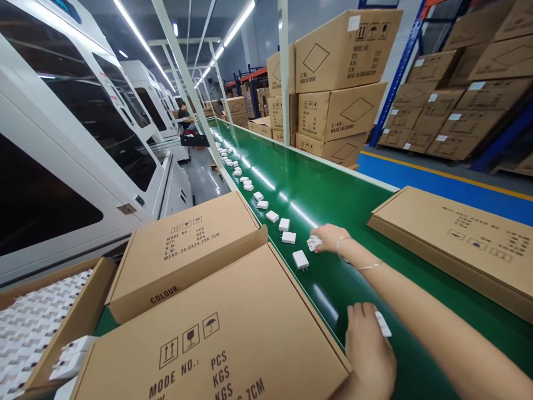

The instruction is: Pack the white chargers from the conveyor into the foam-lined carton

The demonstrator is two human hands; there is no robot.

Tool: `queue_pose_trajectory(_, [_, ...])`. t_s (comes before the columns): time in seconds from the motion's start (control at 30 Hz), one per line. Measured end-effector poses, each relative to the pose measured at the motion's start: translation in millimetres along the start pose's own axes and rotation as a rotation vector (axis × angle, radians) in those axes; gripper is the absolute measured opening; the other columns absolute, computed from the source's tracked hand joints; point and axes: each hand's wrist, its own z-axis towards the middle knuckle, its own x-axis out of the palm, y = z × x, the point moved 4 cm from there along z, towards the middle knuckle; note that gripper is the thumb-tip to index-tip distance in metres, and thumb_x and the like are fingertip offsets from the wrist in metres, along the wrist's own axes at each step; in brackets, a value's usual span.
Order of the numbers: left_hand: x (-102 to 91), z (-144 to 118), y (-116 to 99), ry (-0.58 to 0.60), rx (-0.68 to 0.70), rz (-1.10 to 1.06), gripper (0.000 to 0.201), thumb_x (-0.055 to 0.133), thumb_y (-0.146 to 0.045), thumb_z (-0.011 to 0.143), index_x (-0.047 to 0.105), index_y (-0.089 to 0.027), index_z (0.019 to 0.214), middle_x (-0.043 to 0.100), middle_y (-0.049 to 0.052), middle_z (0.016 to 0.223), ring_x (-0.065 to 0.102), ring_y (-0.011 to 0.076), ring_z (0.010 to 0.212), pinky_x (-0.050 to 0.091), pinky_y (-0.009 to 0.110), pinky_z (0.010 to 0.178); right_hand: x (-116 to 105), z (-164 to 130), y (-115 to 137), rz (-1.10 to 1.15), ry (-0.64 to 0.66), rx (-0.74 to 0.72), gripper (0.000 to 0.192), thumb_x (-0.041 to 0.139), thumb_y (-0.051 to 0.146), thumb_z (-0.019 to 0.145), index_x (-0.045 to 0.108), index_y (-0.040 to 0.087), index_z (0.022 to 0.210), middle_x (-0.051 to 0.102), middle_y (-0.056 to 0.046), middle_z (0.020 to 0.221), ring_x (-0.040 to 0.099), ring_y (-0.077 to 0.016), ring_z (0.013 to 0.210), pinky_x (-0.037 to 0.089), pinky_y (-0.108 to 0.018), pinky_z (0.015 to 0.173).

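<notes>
My right hand (332,239) reaches over the green conveyor belt (333,189) and pinches a white plug charger (313,243) at its fingertips; whether it is one piece or two pressed together I cannot tell. Closer to me, my left hand (370,347) is curled around another white charger (383,324), which sticks out on its right side. Just left of my right hand lies a loose charger (300,259) with its metal prongs showing. More white chargers (272,216) trail away in a line along the belt's left side.
Closed cardboard cartons (225,316) line the belt's left edge, beside an open box (89,294) packed with white chargers. Another flat carton (453,244) rests at the right. Big stacked boxes (341,105) stand beyond the belt. White machines (83,111) fill the left; a person (183,113) is far off.
</notes>
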Motion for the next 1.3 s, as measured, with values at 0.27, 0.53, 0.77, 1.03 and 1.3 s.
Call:
queue_pose_trajectory(0.27, [-5.2,0,2,-0.191,0.082,0.018,0.027,0.039,-0.007,0.075,0.05,-0.02,0.097,0.055,0.006,0.097,0.048,0.0196,0.095,0.038,0.029,0.079,41,-162,-101,0.477,0.004,-0.01,0.051,0.061,0.048,0.066,0.054,0.012,0.102,0.063,-0.005,0.08,0.059,-0.0181,0.071,0.046,-0.027,0.058])
queue_pose_trajectory(0.53, [1.6,10,8,-0.138,0.134,0.134,0.042,0.046,-0.005,0.07,0.048,-0.02,0.109,0.054,0.005,0.104,0.05,0.0175,0.099,0.036,0.025,0.085,71,-214,-101,0.463,-0.122,-0.009,0.068,0.073,0.041,0.053,0.05,0.018,0.113,0.053,-0.01,0.11,0.052,-0.0261,0.096,0.043,-0.038,0.08])
queue_pose_trajectory(0.77, [8.5,8,10,-0.048,0.131,0.241,0.057,0.055,-0.011,0.065,0.042,-0.017,0.12,0.051,0.01,0.112,0.053,0.0227,0.1,0.041,0.029,0.083,53,-227,-61,-0.383,-0.179,-0.398,0.064,0.049,0.061,0.074,0.045,0.017,0.12,0.056,-0.015,0.103,0.055,-0.028,0.087,0.043,-0.036,0.063])
queue_pose_trajectory(1.03, [11.7,12,16,0.023,0.141,0.246,0.058,0.045,-0.006,0.071,0.037,-0.008,0.129,0.057,0.016,0.116,0.051,0.0257,0.108,0.039,0.034,0.091,78,-203,-56,-0.422,-0.105,-0.495,0.045,0.042,0.054,0.082,0.054,0.016,0.104,0.063,-0.009,0.074,0.056,-0.0184,0.059,0.025,-0.025,0.044])
queue_pose_trajectory(1.3, [13.6,12,13,0.05,0.217,0.166,0.059,0.039,-0.004,0.069,0.043,-0.02,0.125,0.066,0.001,0.088,0.059,0.017,0.085,0.044,0.026,0.076,45,-251,-58,-0.157,-0.237,-0.289,0.044,0.03,0.051,0.088,0.052,0.015,0.102,0.064,-0.008,0.073,0.059,-0.0196,0.059,0.037,-0.027,0.048])
